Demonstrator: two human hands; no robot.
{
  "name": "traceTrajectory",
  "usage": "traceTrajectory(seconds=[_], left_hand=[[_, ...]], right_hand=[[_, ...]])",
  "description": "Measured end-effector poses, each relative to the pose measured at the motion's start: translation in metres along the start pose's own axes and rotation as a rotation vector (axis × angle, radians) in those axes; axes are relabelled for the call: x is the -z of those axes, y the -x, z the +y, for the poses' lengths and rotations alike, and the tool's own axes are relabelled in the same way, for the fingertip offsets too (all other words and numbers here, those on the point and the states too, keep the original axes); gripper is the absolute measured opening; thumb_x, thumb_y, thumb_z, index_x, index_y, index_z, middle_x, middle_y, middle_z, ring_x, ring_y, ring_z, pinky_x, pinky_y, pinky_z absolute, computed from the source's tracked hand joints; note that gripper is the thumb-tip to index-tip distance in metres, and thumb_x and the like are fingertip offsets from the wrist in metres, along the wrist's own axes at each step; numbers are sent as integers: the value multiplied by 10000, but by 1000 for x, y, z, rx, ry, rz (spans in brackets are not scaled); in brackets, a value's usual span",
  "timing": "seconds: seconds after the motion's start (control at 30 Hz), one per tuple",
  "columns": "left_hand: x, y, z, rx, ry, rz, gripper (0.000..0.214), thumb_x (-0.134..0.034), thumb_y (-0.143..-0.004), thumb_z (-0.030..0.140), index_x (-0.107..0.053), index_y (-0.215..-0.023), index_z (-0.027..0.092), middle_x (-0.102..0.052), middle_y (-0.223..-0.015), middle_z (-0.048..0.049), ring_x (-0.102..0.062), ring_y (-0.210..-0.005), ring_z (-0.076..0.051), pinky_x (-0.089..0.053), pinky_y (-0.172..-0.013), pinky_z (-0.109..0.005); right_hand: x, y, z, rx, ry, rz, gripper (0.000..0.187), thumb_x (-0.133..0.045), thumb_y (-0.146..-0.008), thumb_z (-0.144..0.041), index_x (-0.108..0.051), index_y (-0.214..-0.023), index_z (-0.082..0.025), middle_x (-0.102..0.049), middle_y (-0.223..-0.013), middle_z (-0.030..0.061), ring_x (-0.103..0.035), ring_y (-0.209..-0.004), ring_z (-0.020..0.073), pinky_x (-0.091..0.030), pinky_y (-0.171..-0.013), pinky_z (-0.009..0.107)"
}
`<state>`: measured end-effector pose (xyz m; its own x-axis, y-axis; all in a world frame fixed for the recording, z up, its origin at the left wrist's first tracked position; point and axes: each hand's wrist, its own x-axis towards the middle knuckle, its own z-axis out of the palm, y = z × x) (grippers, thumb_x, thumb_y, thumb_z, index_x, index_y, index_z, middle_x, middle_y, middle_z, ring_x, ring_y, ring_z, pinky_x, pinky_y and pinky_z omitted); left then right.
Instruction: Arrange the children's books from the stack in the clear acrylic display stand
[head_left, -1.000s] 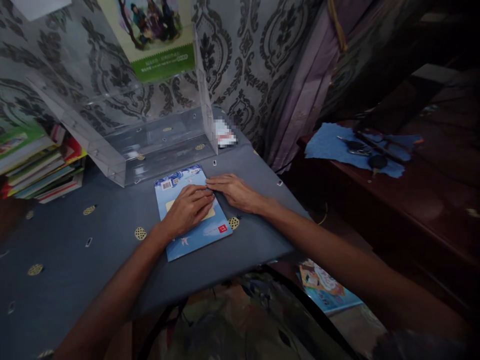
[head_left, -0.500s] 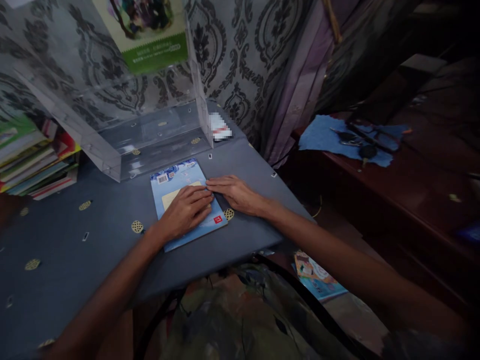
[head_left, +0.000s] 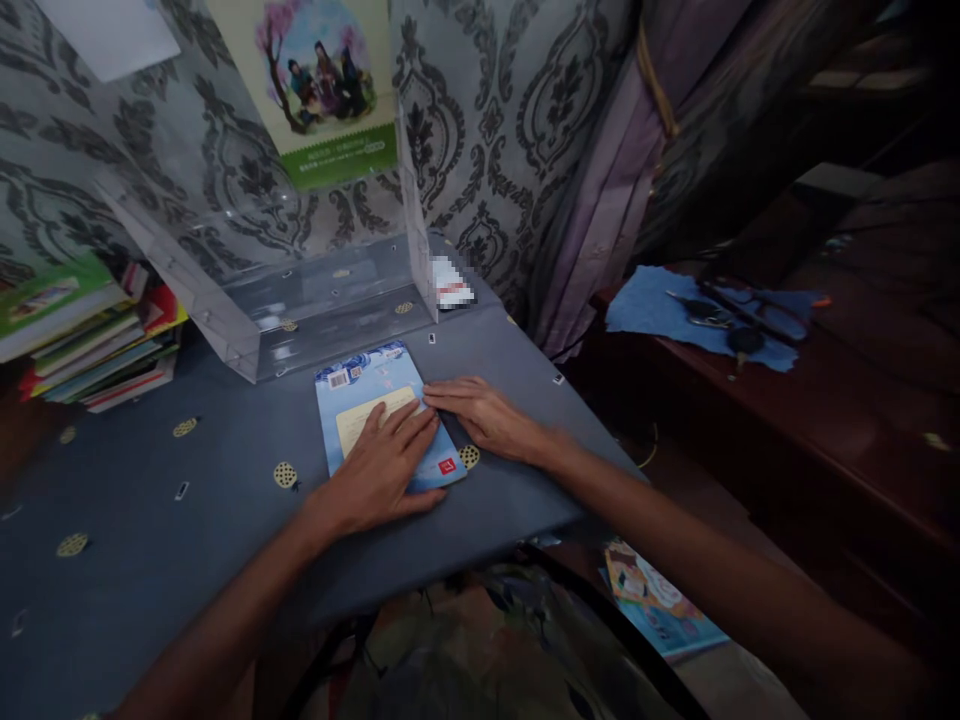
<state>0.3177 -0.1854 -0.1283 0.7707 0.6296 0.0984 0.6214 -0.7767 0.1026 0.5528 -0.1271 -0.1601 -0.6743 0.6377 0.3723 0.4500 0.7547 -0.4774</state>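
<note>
A closed blue book with a pale yellow panel and a barcode lies flat on the grey patterned tablecloth. Across its lower half rests my left hand, palm down, fingers spread and the thumb near the book's bottom edge. My right hand lies along the book's right edge, its fingers stretched out and their tips touching that edge. Neither hand is wrapped round anything.
Behind the book stands a clear acrylic stand. A stack of books is at the left. On the brown cabinet at the right, a blue cloth carries glasses and keys. Another book lies low beside the table.
My left hand has slid down toward the book's lower edge and spread its fingers and thumb. My right hand keeps its place at the right edge. The whole view has shifted slightly.
</note>
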Motion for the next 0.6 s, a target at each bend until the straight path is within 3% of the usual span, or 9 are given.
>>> traceTrajectory(seconds=[0.23, 0.6], left_hand=[[3, -6, -8, 4, -35, -10, 752, -449, -956, 623, -349, -1520, 135, -469, -1535, -186, -356, -1464, -362, -248, -1201, -607], [9, -15, -21, 33, -13, -78, 760, -521, -937, 574, -394, -1513, 97, -450, -1554, -187, -319, -1485, -362, -218, -1207, -632]], right_hand=[[1, -2, -1, -33, 0, 4, 577, -447, -887, -12, -569, -1411, -220, -593, -1440, 91, -547, -1344, 215, -455, -1107, 455], [-1, -16, 19, -7, -24, -26, 595, -421, -866, -4, -569, -1410, -196, -594, -1436, 105, -542, -1353, 230, -452, -1105, 492]])
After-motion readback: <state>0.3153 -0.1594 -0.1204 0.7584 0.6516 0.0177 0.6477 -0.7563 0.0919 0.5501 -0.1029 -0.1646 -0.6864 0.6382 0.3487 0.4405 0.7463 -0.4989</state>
